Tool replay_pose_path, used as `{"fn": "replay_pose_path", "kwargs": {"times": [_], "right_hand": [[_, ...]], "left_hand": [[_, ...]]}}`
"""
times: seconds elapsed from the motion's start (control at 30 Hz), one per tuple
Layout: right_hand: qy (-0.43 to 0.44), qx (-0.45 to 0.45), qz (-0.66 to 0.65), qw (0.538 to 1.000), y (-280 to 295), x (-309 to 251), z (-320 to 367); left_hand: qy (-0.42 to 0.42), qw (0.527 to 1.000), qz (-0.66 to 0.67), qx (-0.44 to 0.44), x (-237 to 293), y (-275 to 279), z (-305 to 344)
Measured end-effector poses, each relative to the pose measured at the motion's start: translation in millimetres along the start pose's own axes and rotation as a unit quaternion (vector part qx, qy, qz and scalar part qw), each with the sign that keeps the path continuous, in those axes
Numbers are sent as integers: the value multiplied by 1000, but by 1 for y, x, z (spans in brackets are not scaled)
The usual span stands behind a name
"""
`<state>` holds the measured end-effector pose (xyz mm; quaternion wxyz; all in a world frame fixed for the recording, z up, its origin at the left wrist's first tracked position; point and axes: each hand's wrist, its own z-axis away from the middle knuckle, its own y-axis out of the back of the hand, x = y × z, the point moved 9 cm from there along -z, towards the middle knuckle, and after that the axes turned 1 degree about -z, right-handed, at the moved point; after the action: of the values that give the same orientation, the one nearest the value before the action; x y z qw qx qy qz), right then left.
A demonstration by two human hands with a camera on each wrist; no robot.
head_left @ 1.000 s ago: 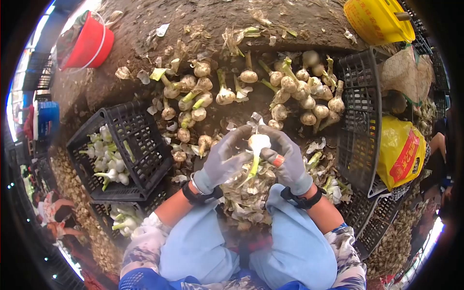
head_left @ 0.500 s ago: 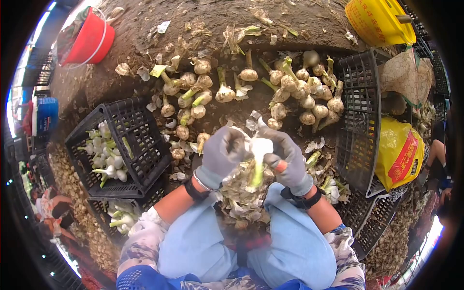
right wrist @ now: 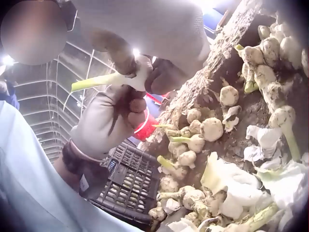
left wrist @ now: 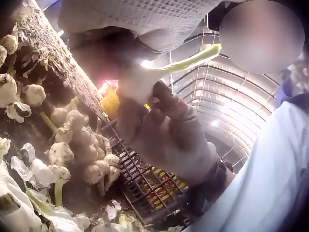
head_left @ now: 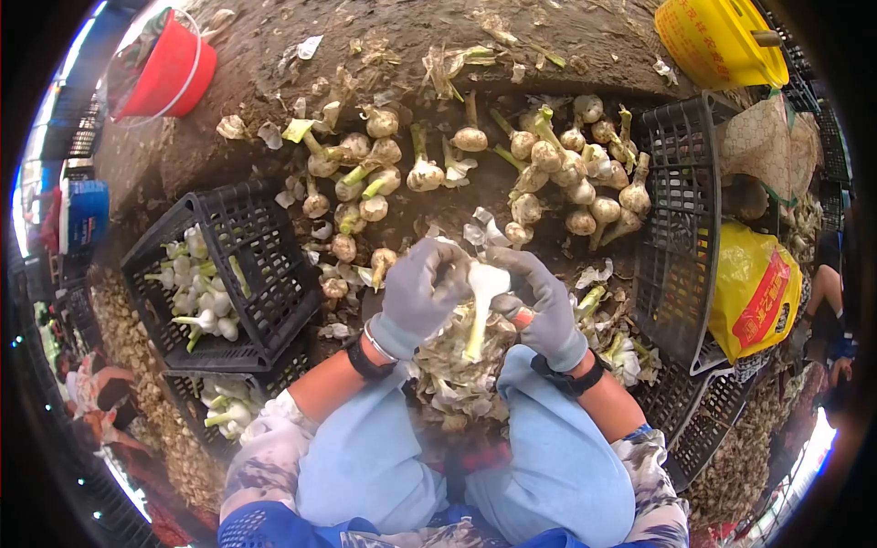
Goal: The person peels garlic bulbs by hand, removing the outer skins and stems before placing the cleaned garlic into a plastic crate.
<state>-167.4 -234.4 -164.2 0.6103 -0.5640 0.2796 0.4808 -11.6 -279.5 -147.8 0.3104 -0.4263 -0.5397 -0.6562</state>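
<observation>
One white garlic bulb [head_left: 488, 281] with a pale green stem hangs between my two gloved hands, stem pointing down toward my lap. My right hand [head_left: 551, 310] pinches the bulb from its right side, the thumb low against it, as the left wrist view also shows on this garlic [left wrist: 140, 83]. My left hand [head_left: 411, 301] has its fingers curled in at the bulb's left side, fingertips right at it. Beneath the hands, a heap of garlic skins [head_left: 452, 388] lies between my knees. Unpeeled, soil-marked garlic bulbs [head_left: 425, 177] lie on the ground beyond.
At left, a tilted black crate [head_left: 283, 274] holds cleaned garlic [head_left: 203, 292]. Another black crate [head_left: 676, 228] stands on edge at right, by a yellow bag [head_left: 754, 288]. Farther off are a red bucket [head_left: 174, 73] and a yellow bucket [head_left: 717, 41].
My left fingers have curled up and in beside the bulb, where they were spread wider around it before. The right hand still grips the garlic, now turned slightly.
</observation>
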Motion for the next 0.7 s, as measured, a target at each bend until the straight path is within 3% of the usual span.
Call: {"fn": "replay_pose_path", "kwargs": {"times": [0.03,0.13,0.17,0.23,0.37,0.43,0.47,0.5,0.53,0.57,0.6,0.63,0.67,0.7], "right_hand": [[-12,3,-58,998,-2,3,1],[-38,-3,-193,981,-7,10,-1],[-45,-8,-230,972,-10,11,-2],[-37,6,-299,954,-12,20,-4],[-87,115,-330,933,10,39,-12],[-103,95,-254,957,14,51,-17],[-110,84,-214,967,13,54,-21],[-59,33,-64,996,5,44,-24],[4,1,85,996,-5,33,-25],[42,-70,192,978,-25,13,-30],[81,-139,297,941,-43,-1,-36],[71,-124,342,929,-38,-2,-47],[61,-109,387,914,-32,-3,-61],[126,-19,399,908,-15,-9,-78]], "left_hand": [[-9,999,-27,24,-1,4,-1],[17,996,-71,-61,-11,-12,6],[-50,986,-138,-74,-6,-16,8],[-10,963,-196,-183,-27,-30,13],[52,903,-246,-349,-48,-47,37],[-61,972,-184,-134,-9,-19,17],[-29,988,-101,-112,-14,-11,15],[-1,996,-12,-85,-20,-3,13],[22,995,75,-54,-25,6,12],[101,969,218,-51,-37,6,12],[176,917,356,-47,-42,5,12],[239,881,407,-36,-41,16,17],[193,914,355,33,-41,38,12],[174,921,335,99,-48,64,15]]}}
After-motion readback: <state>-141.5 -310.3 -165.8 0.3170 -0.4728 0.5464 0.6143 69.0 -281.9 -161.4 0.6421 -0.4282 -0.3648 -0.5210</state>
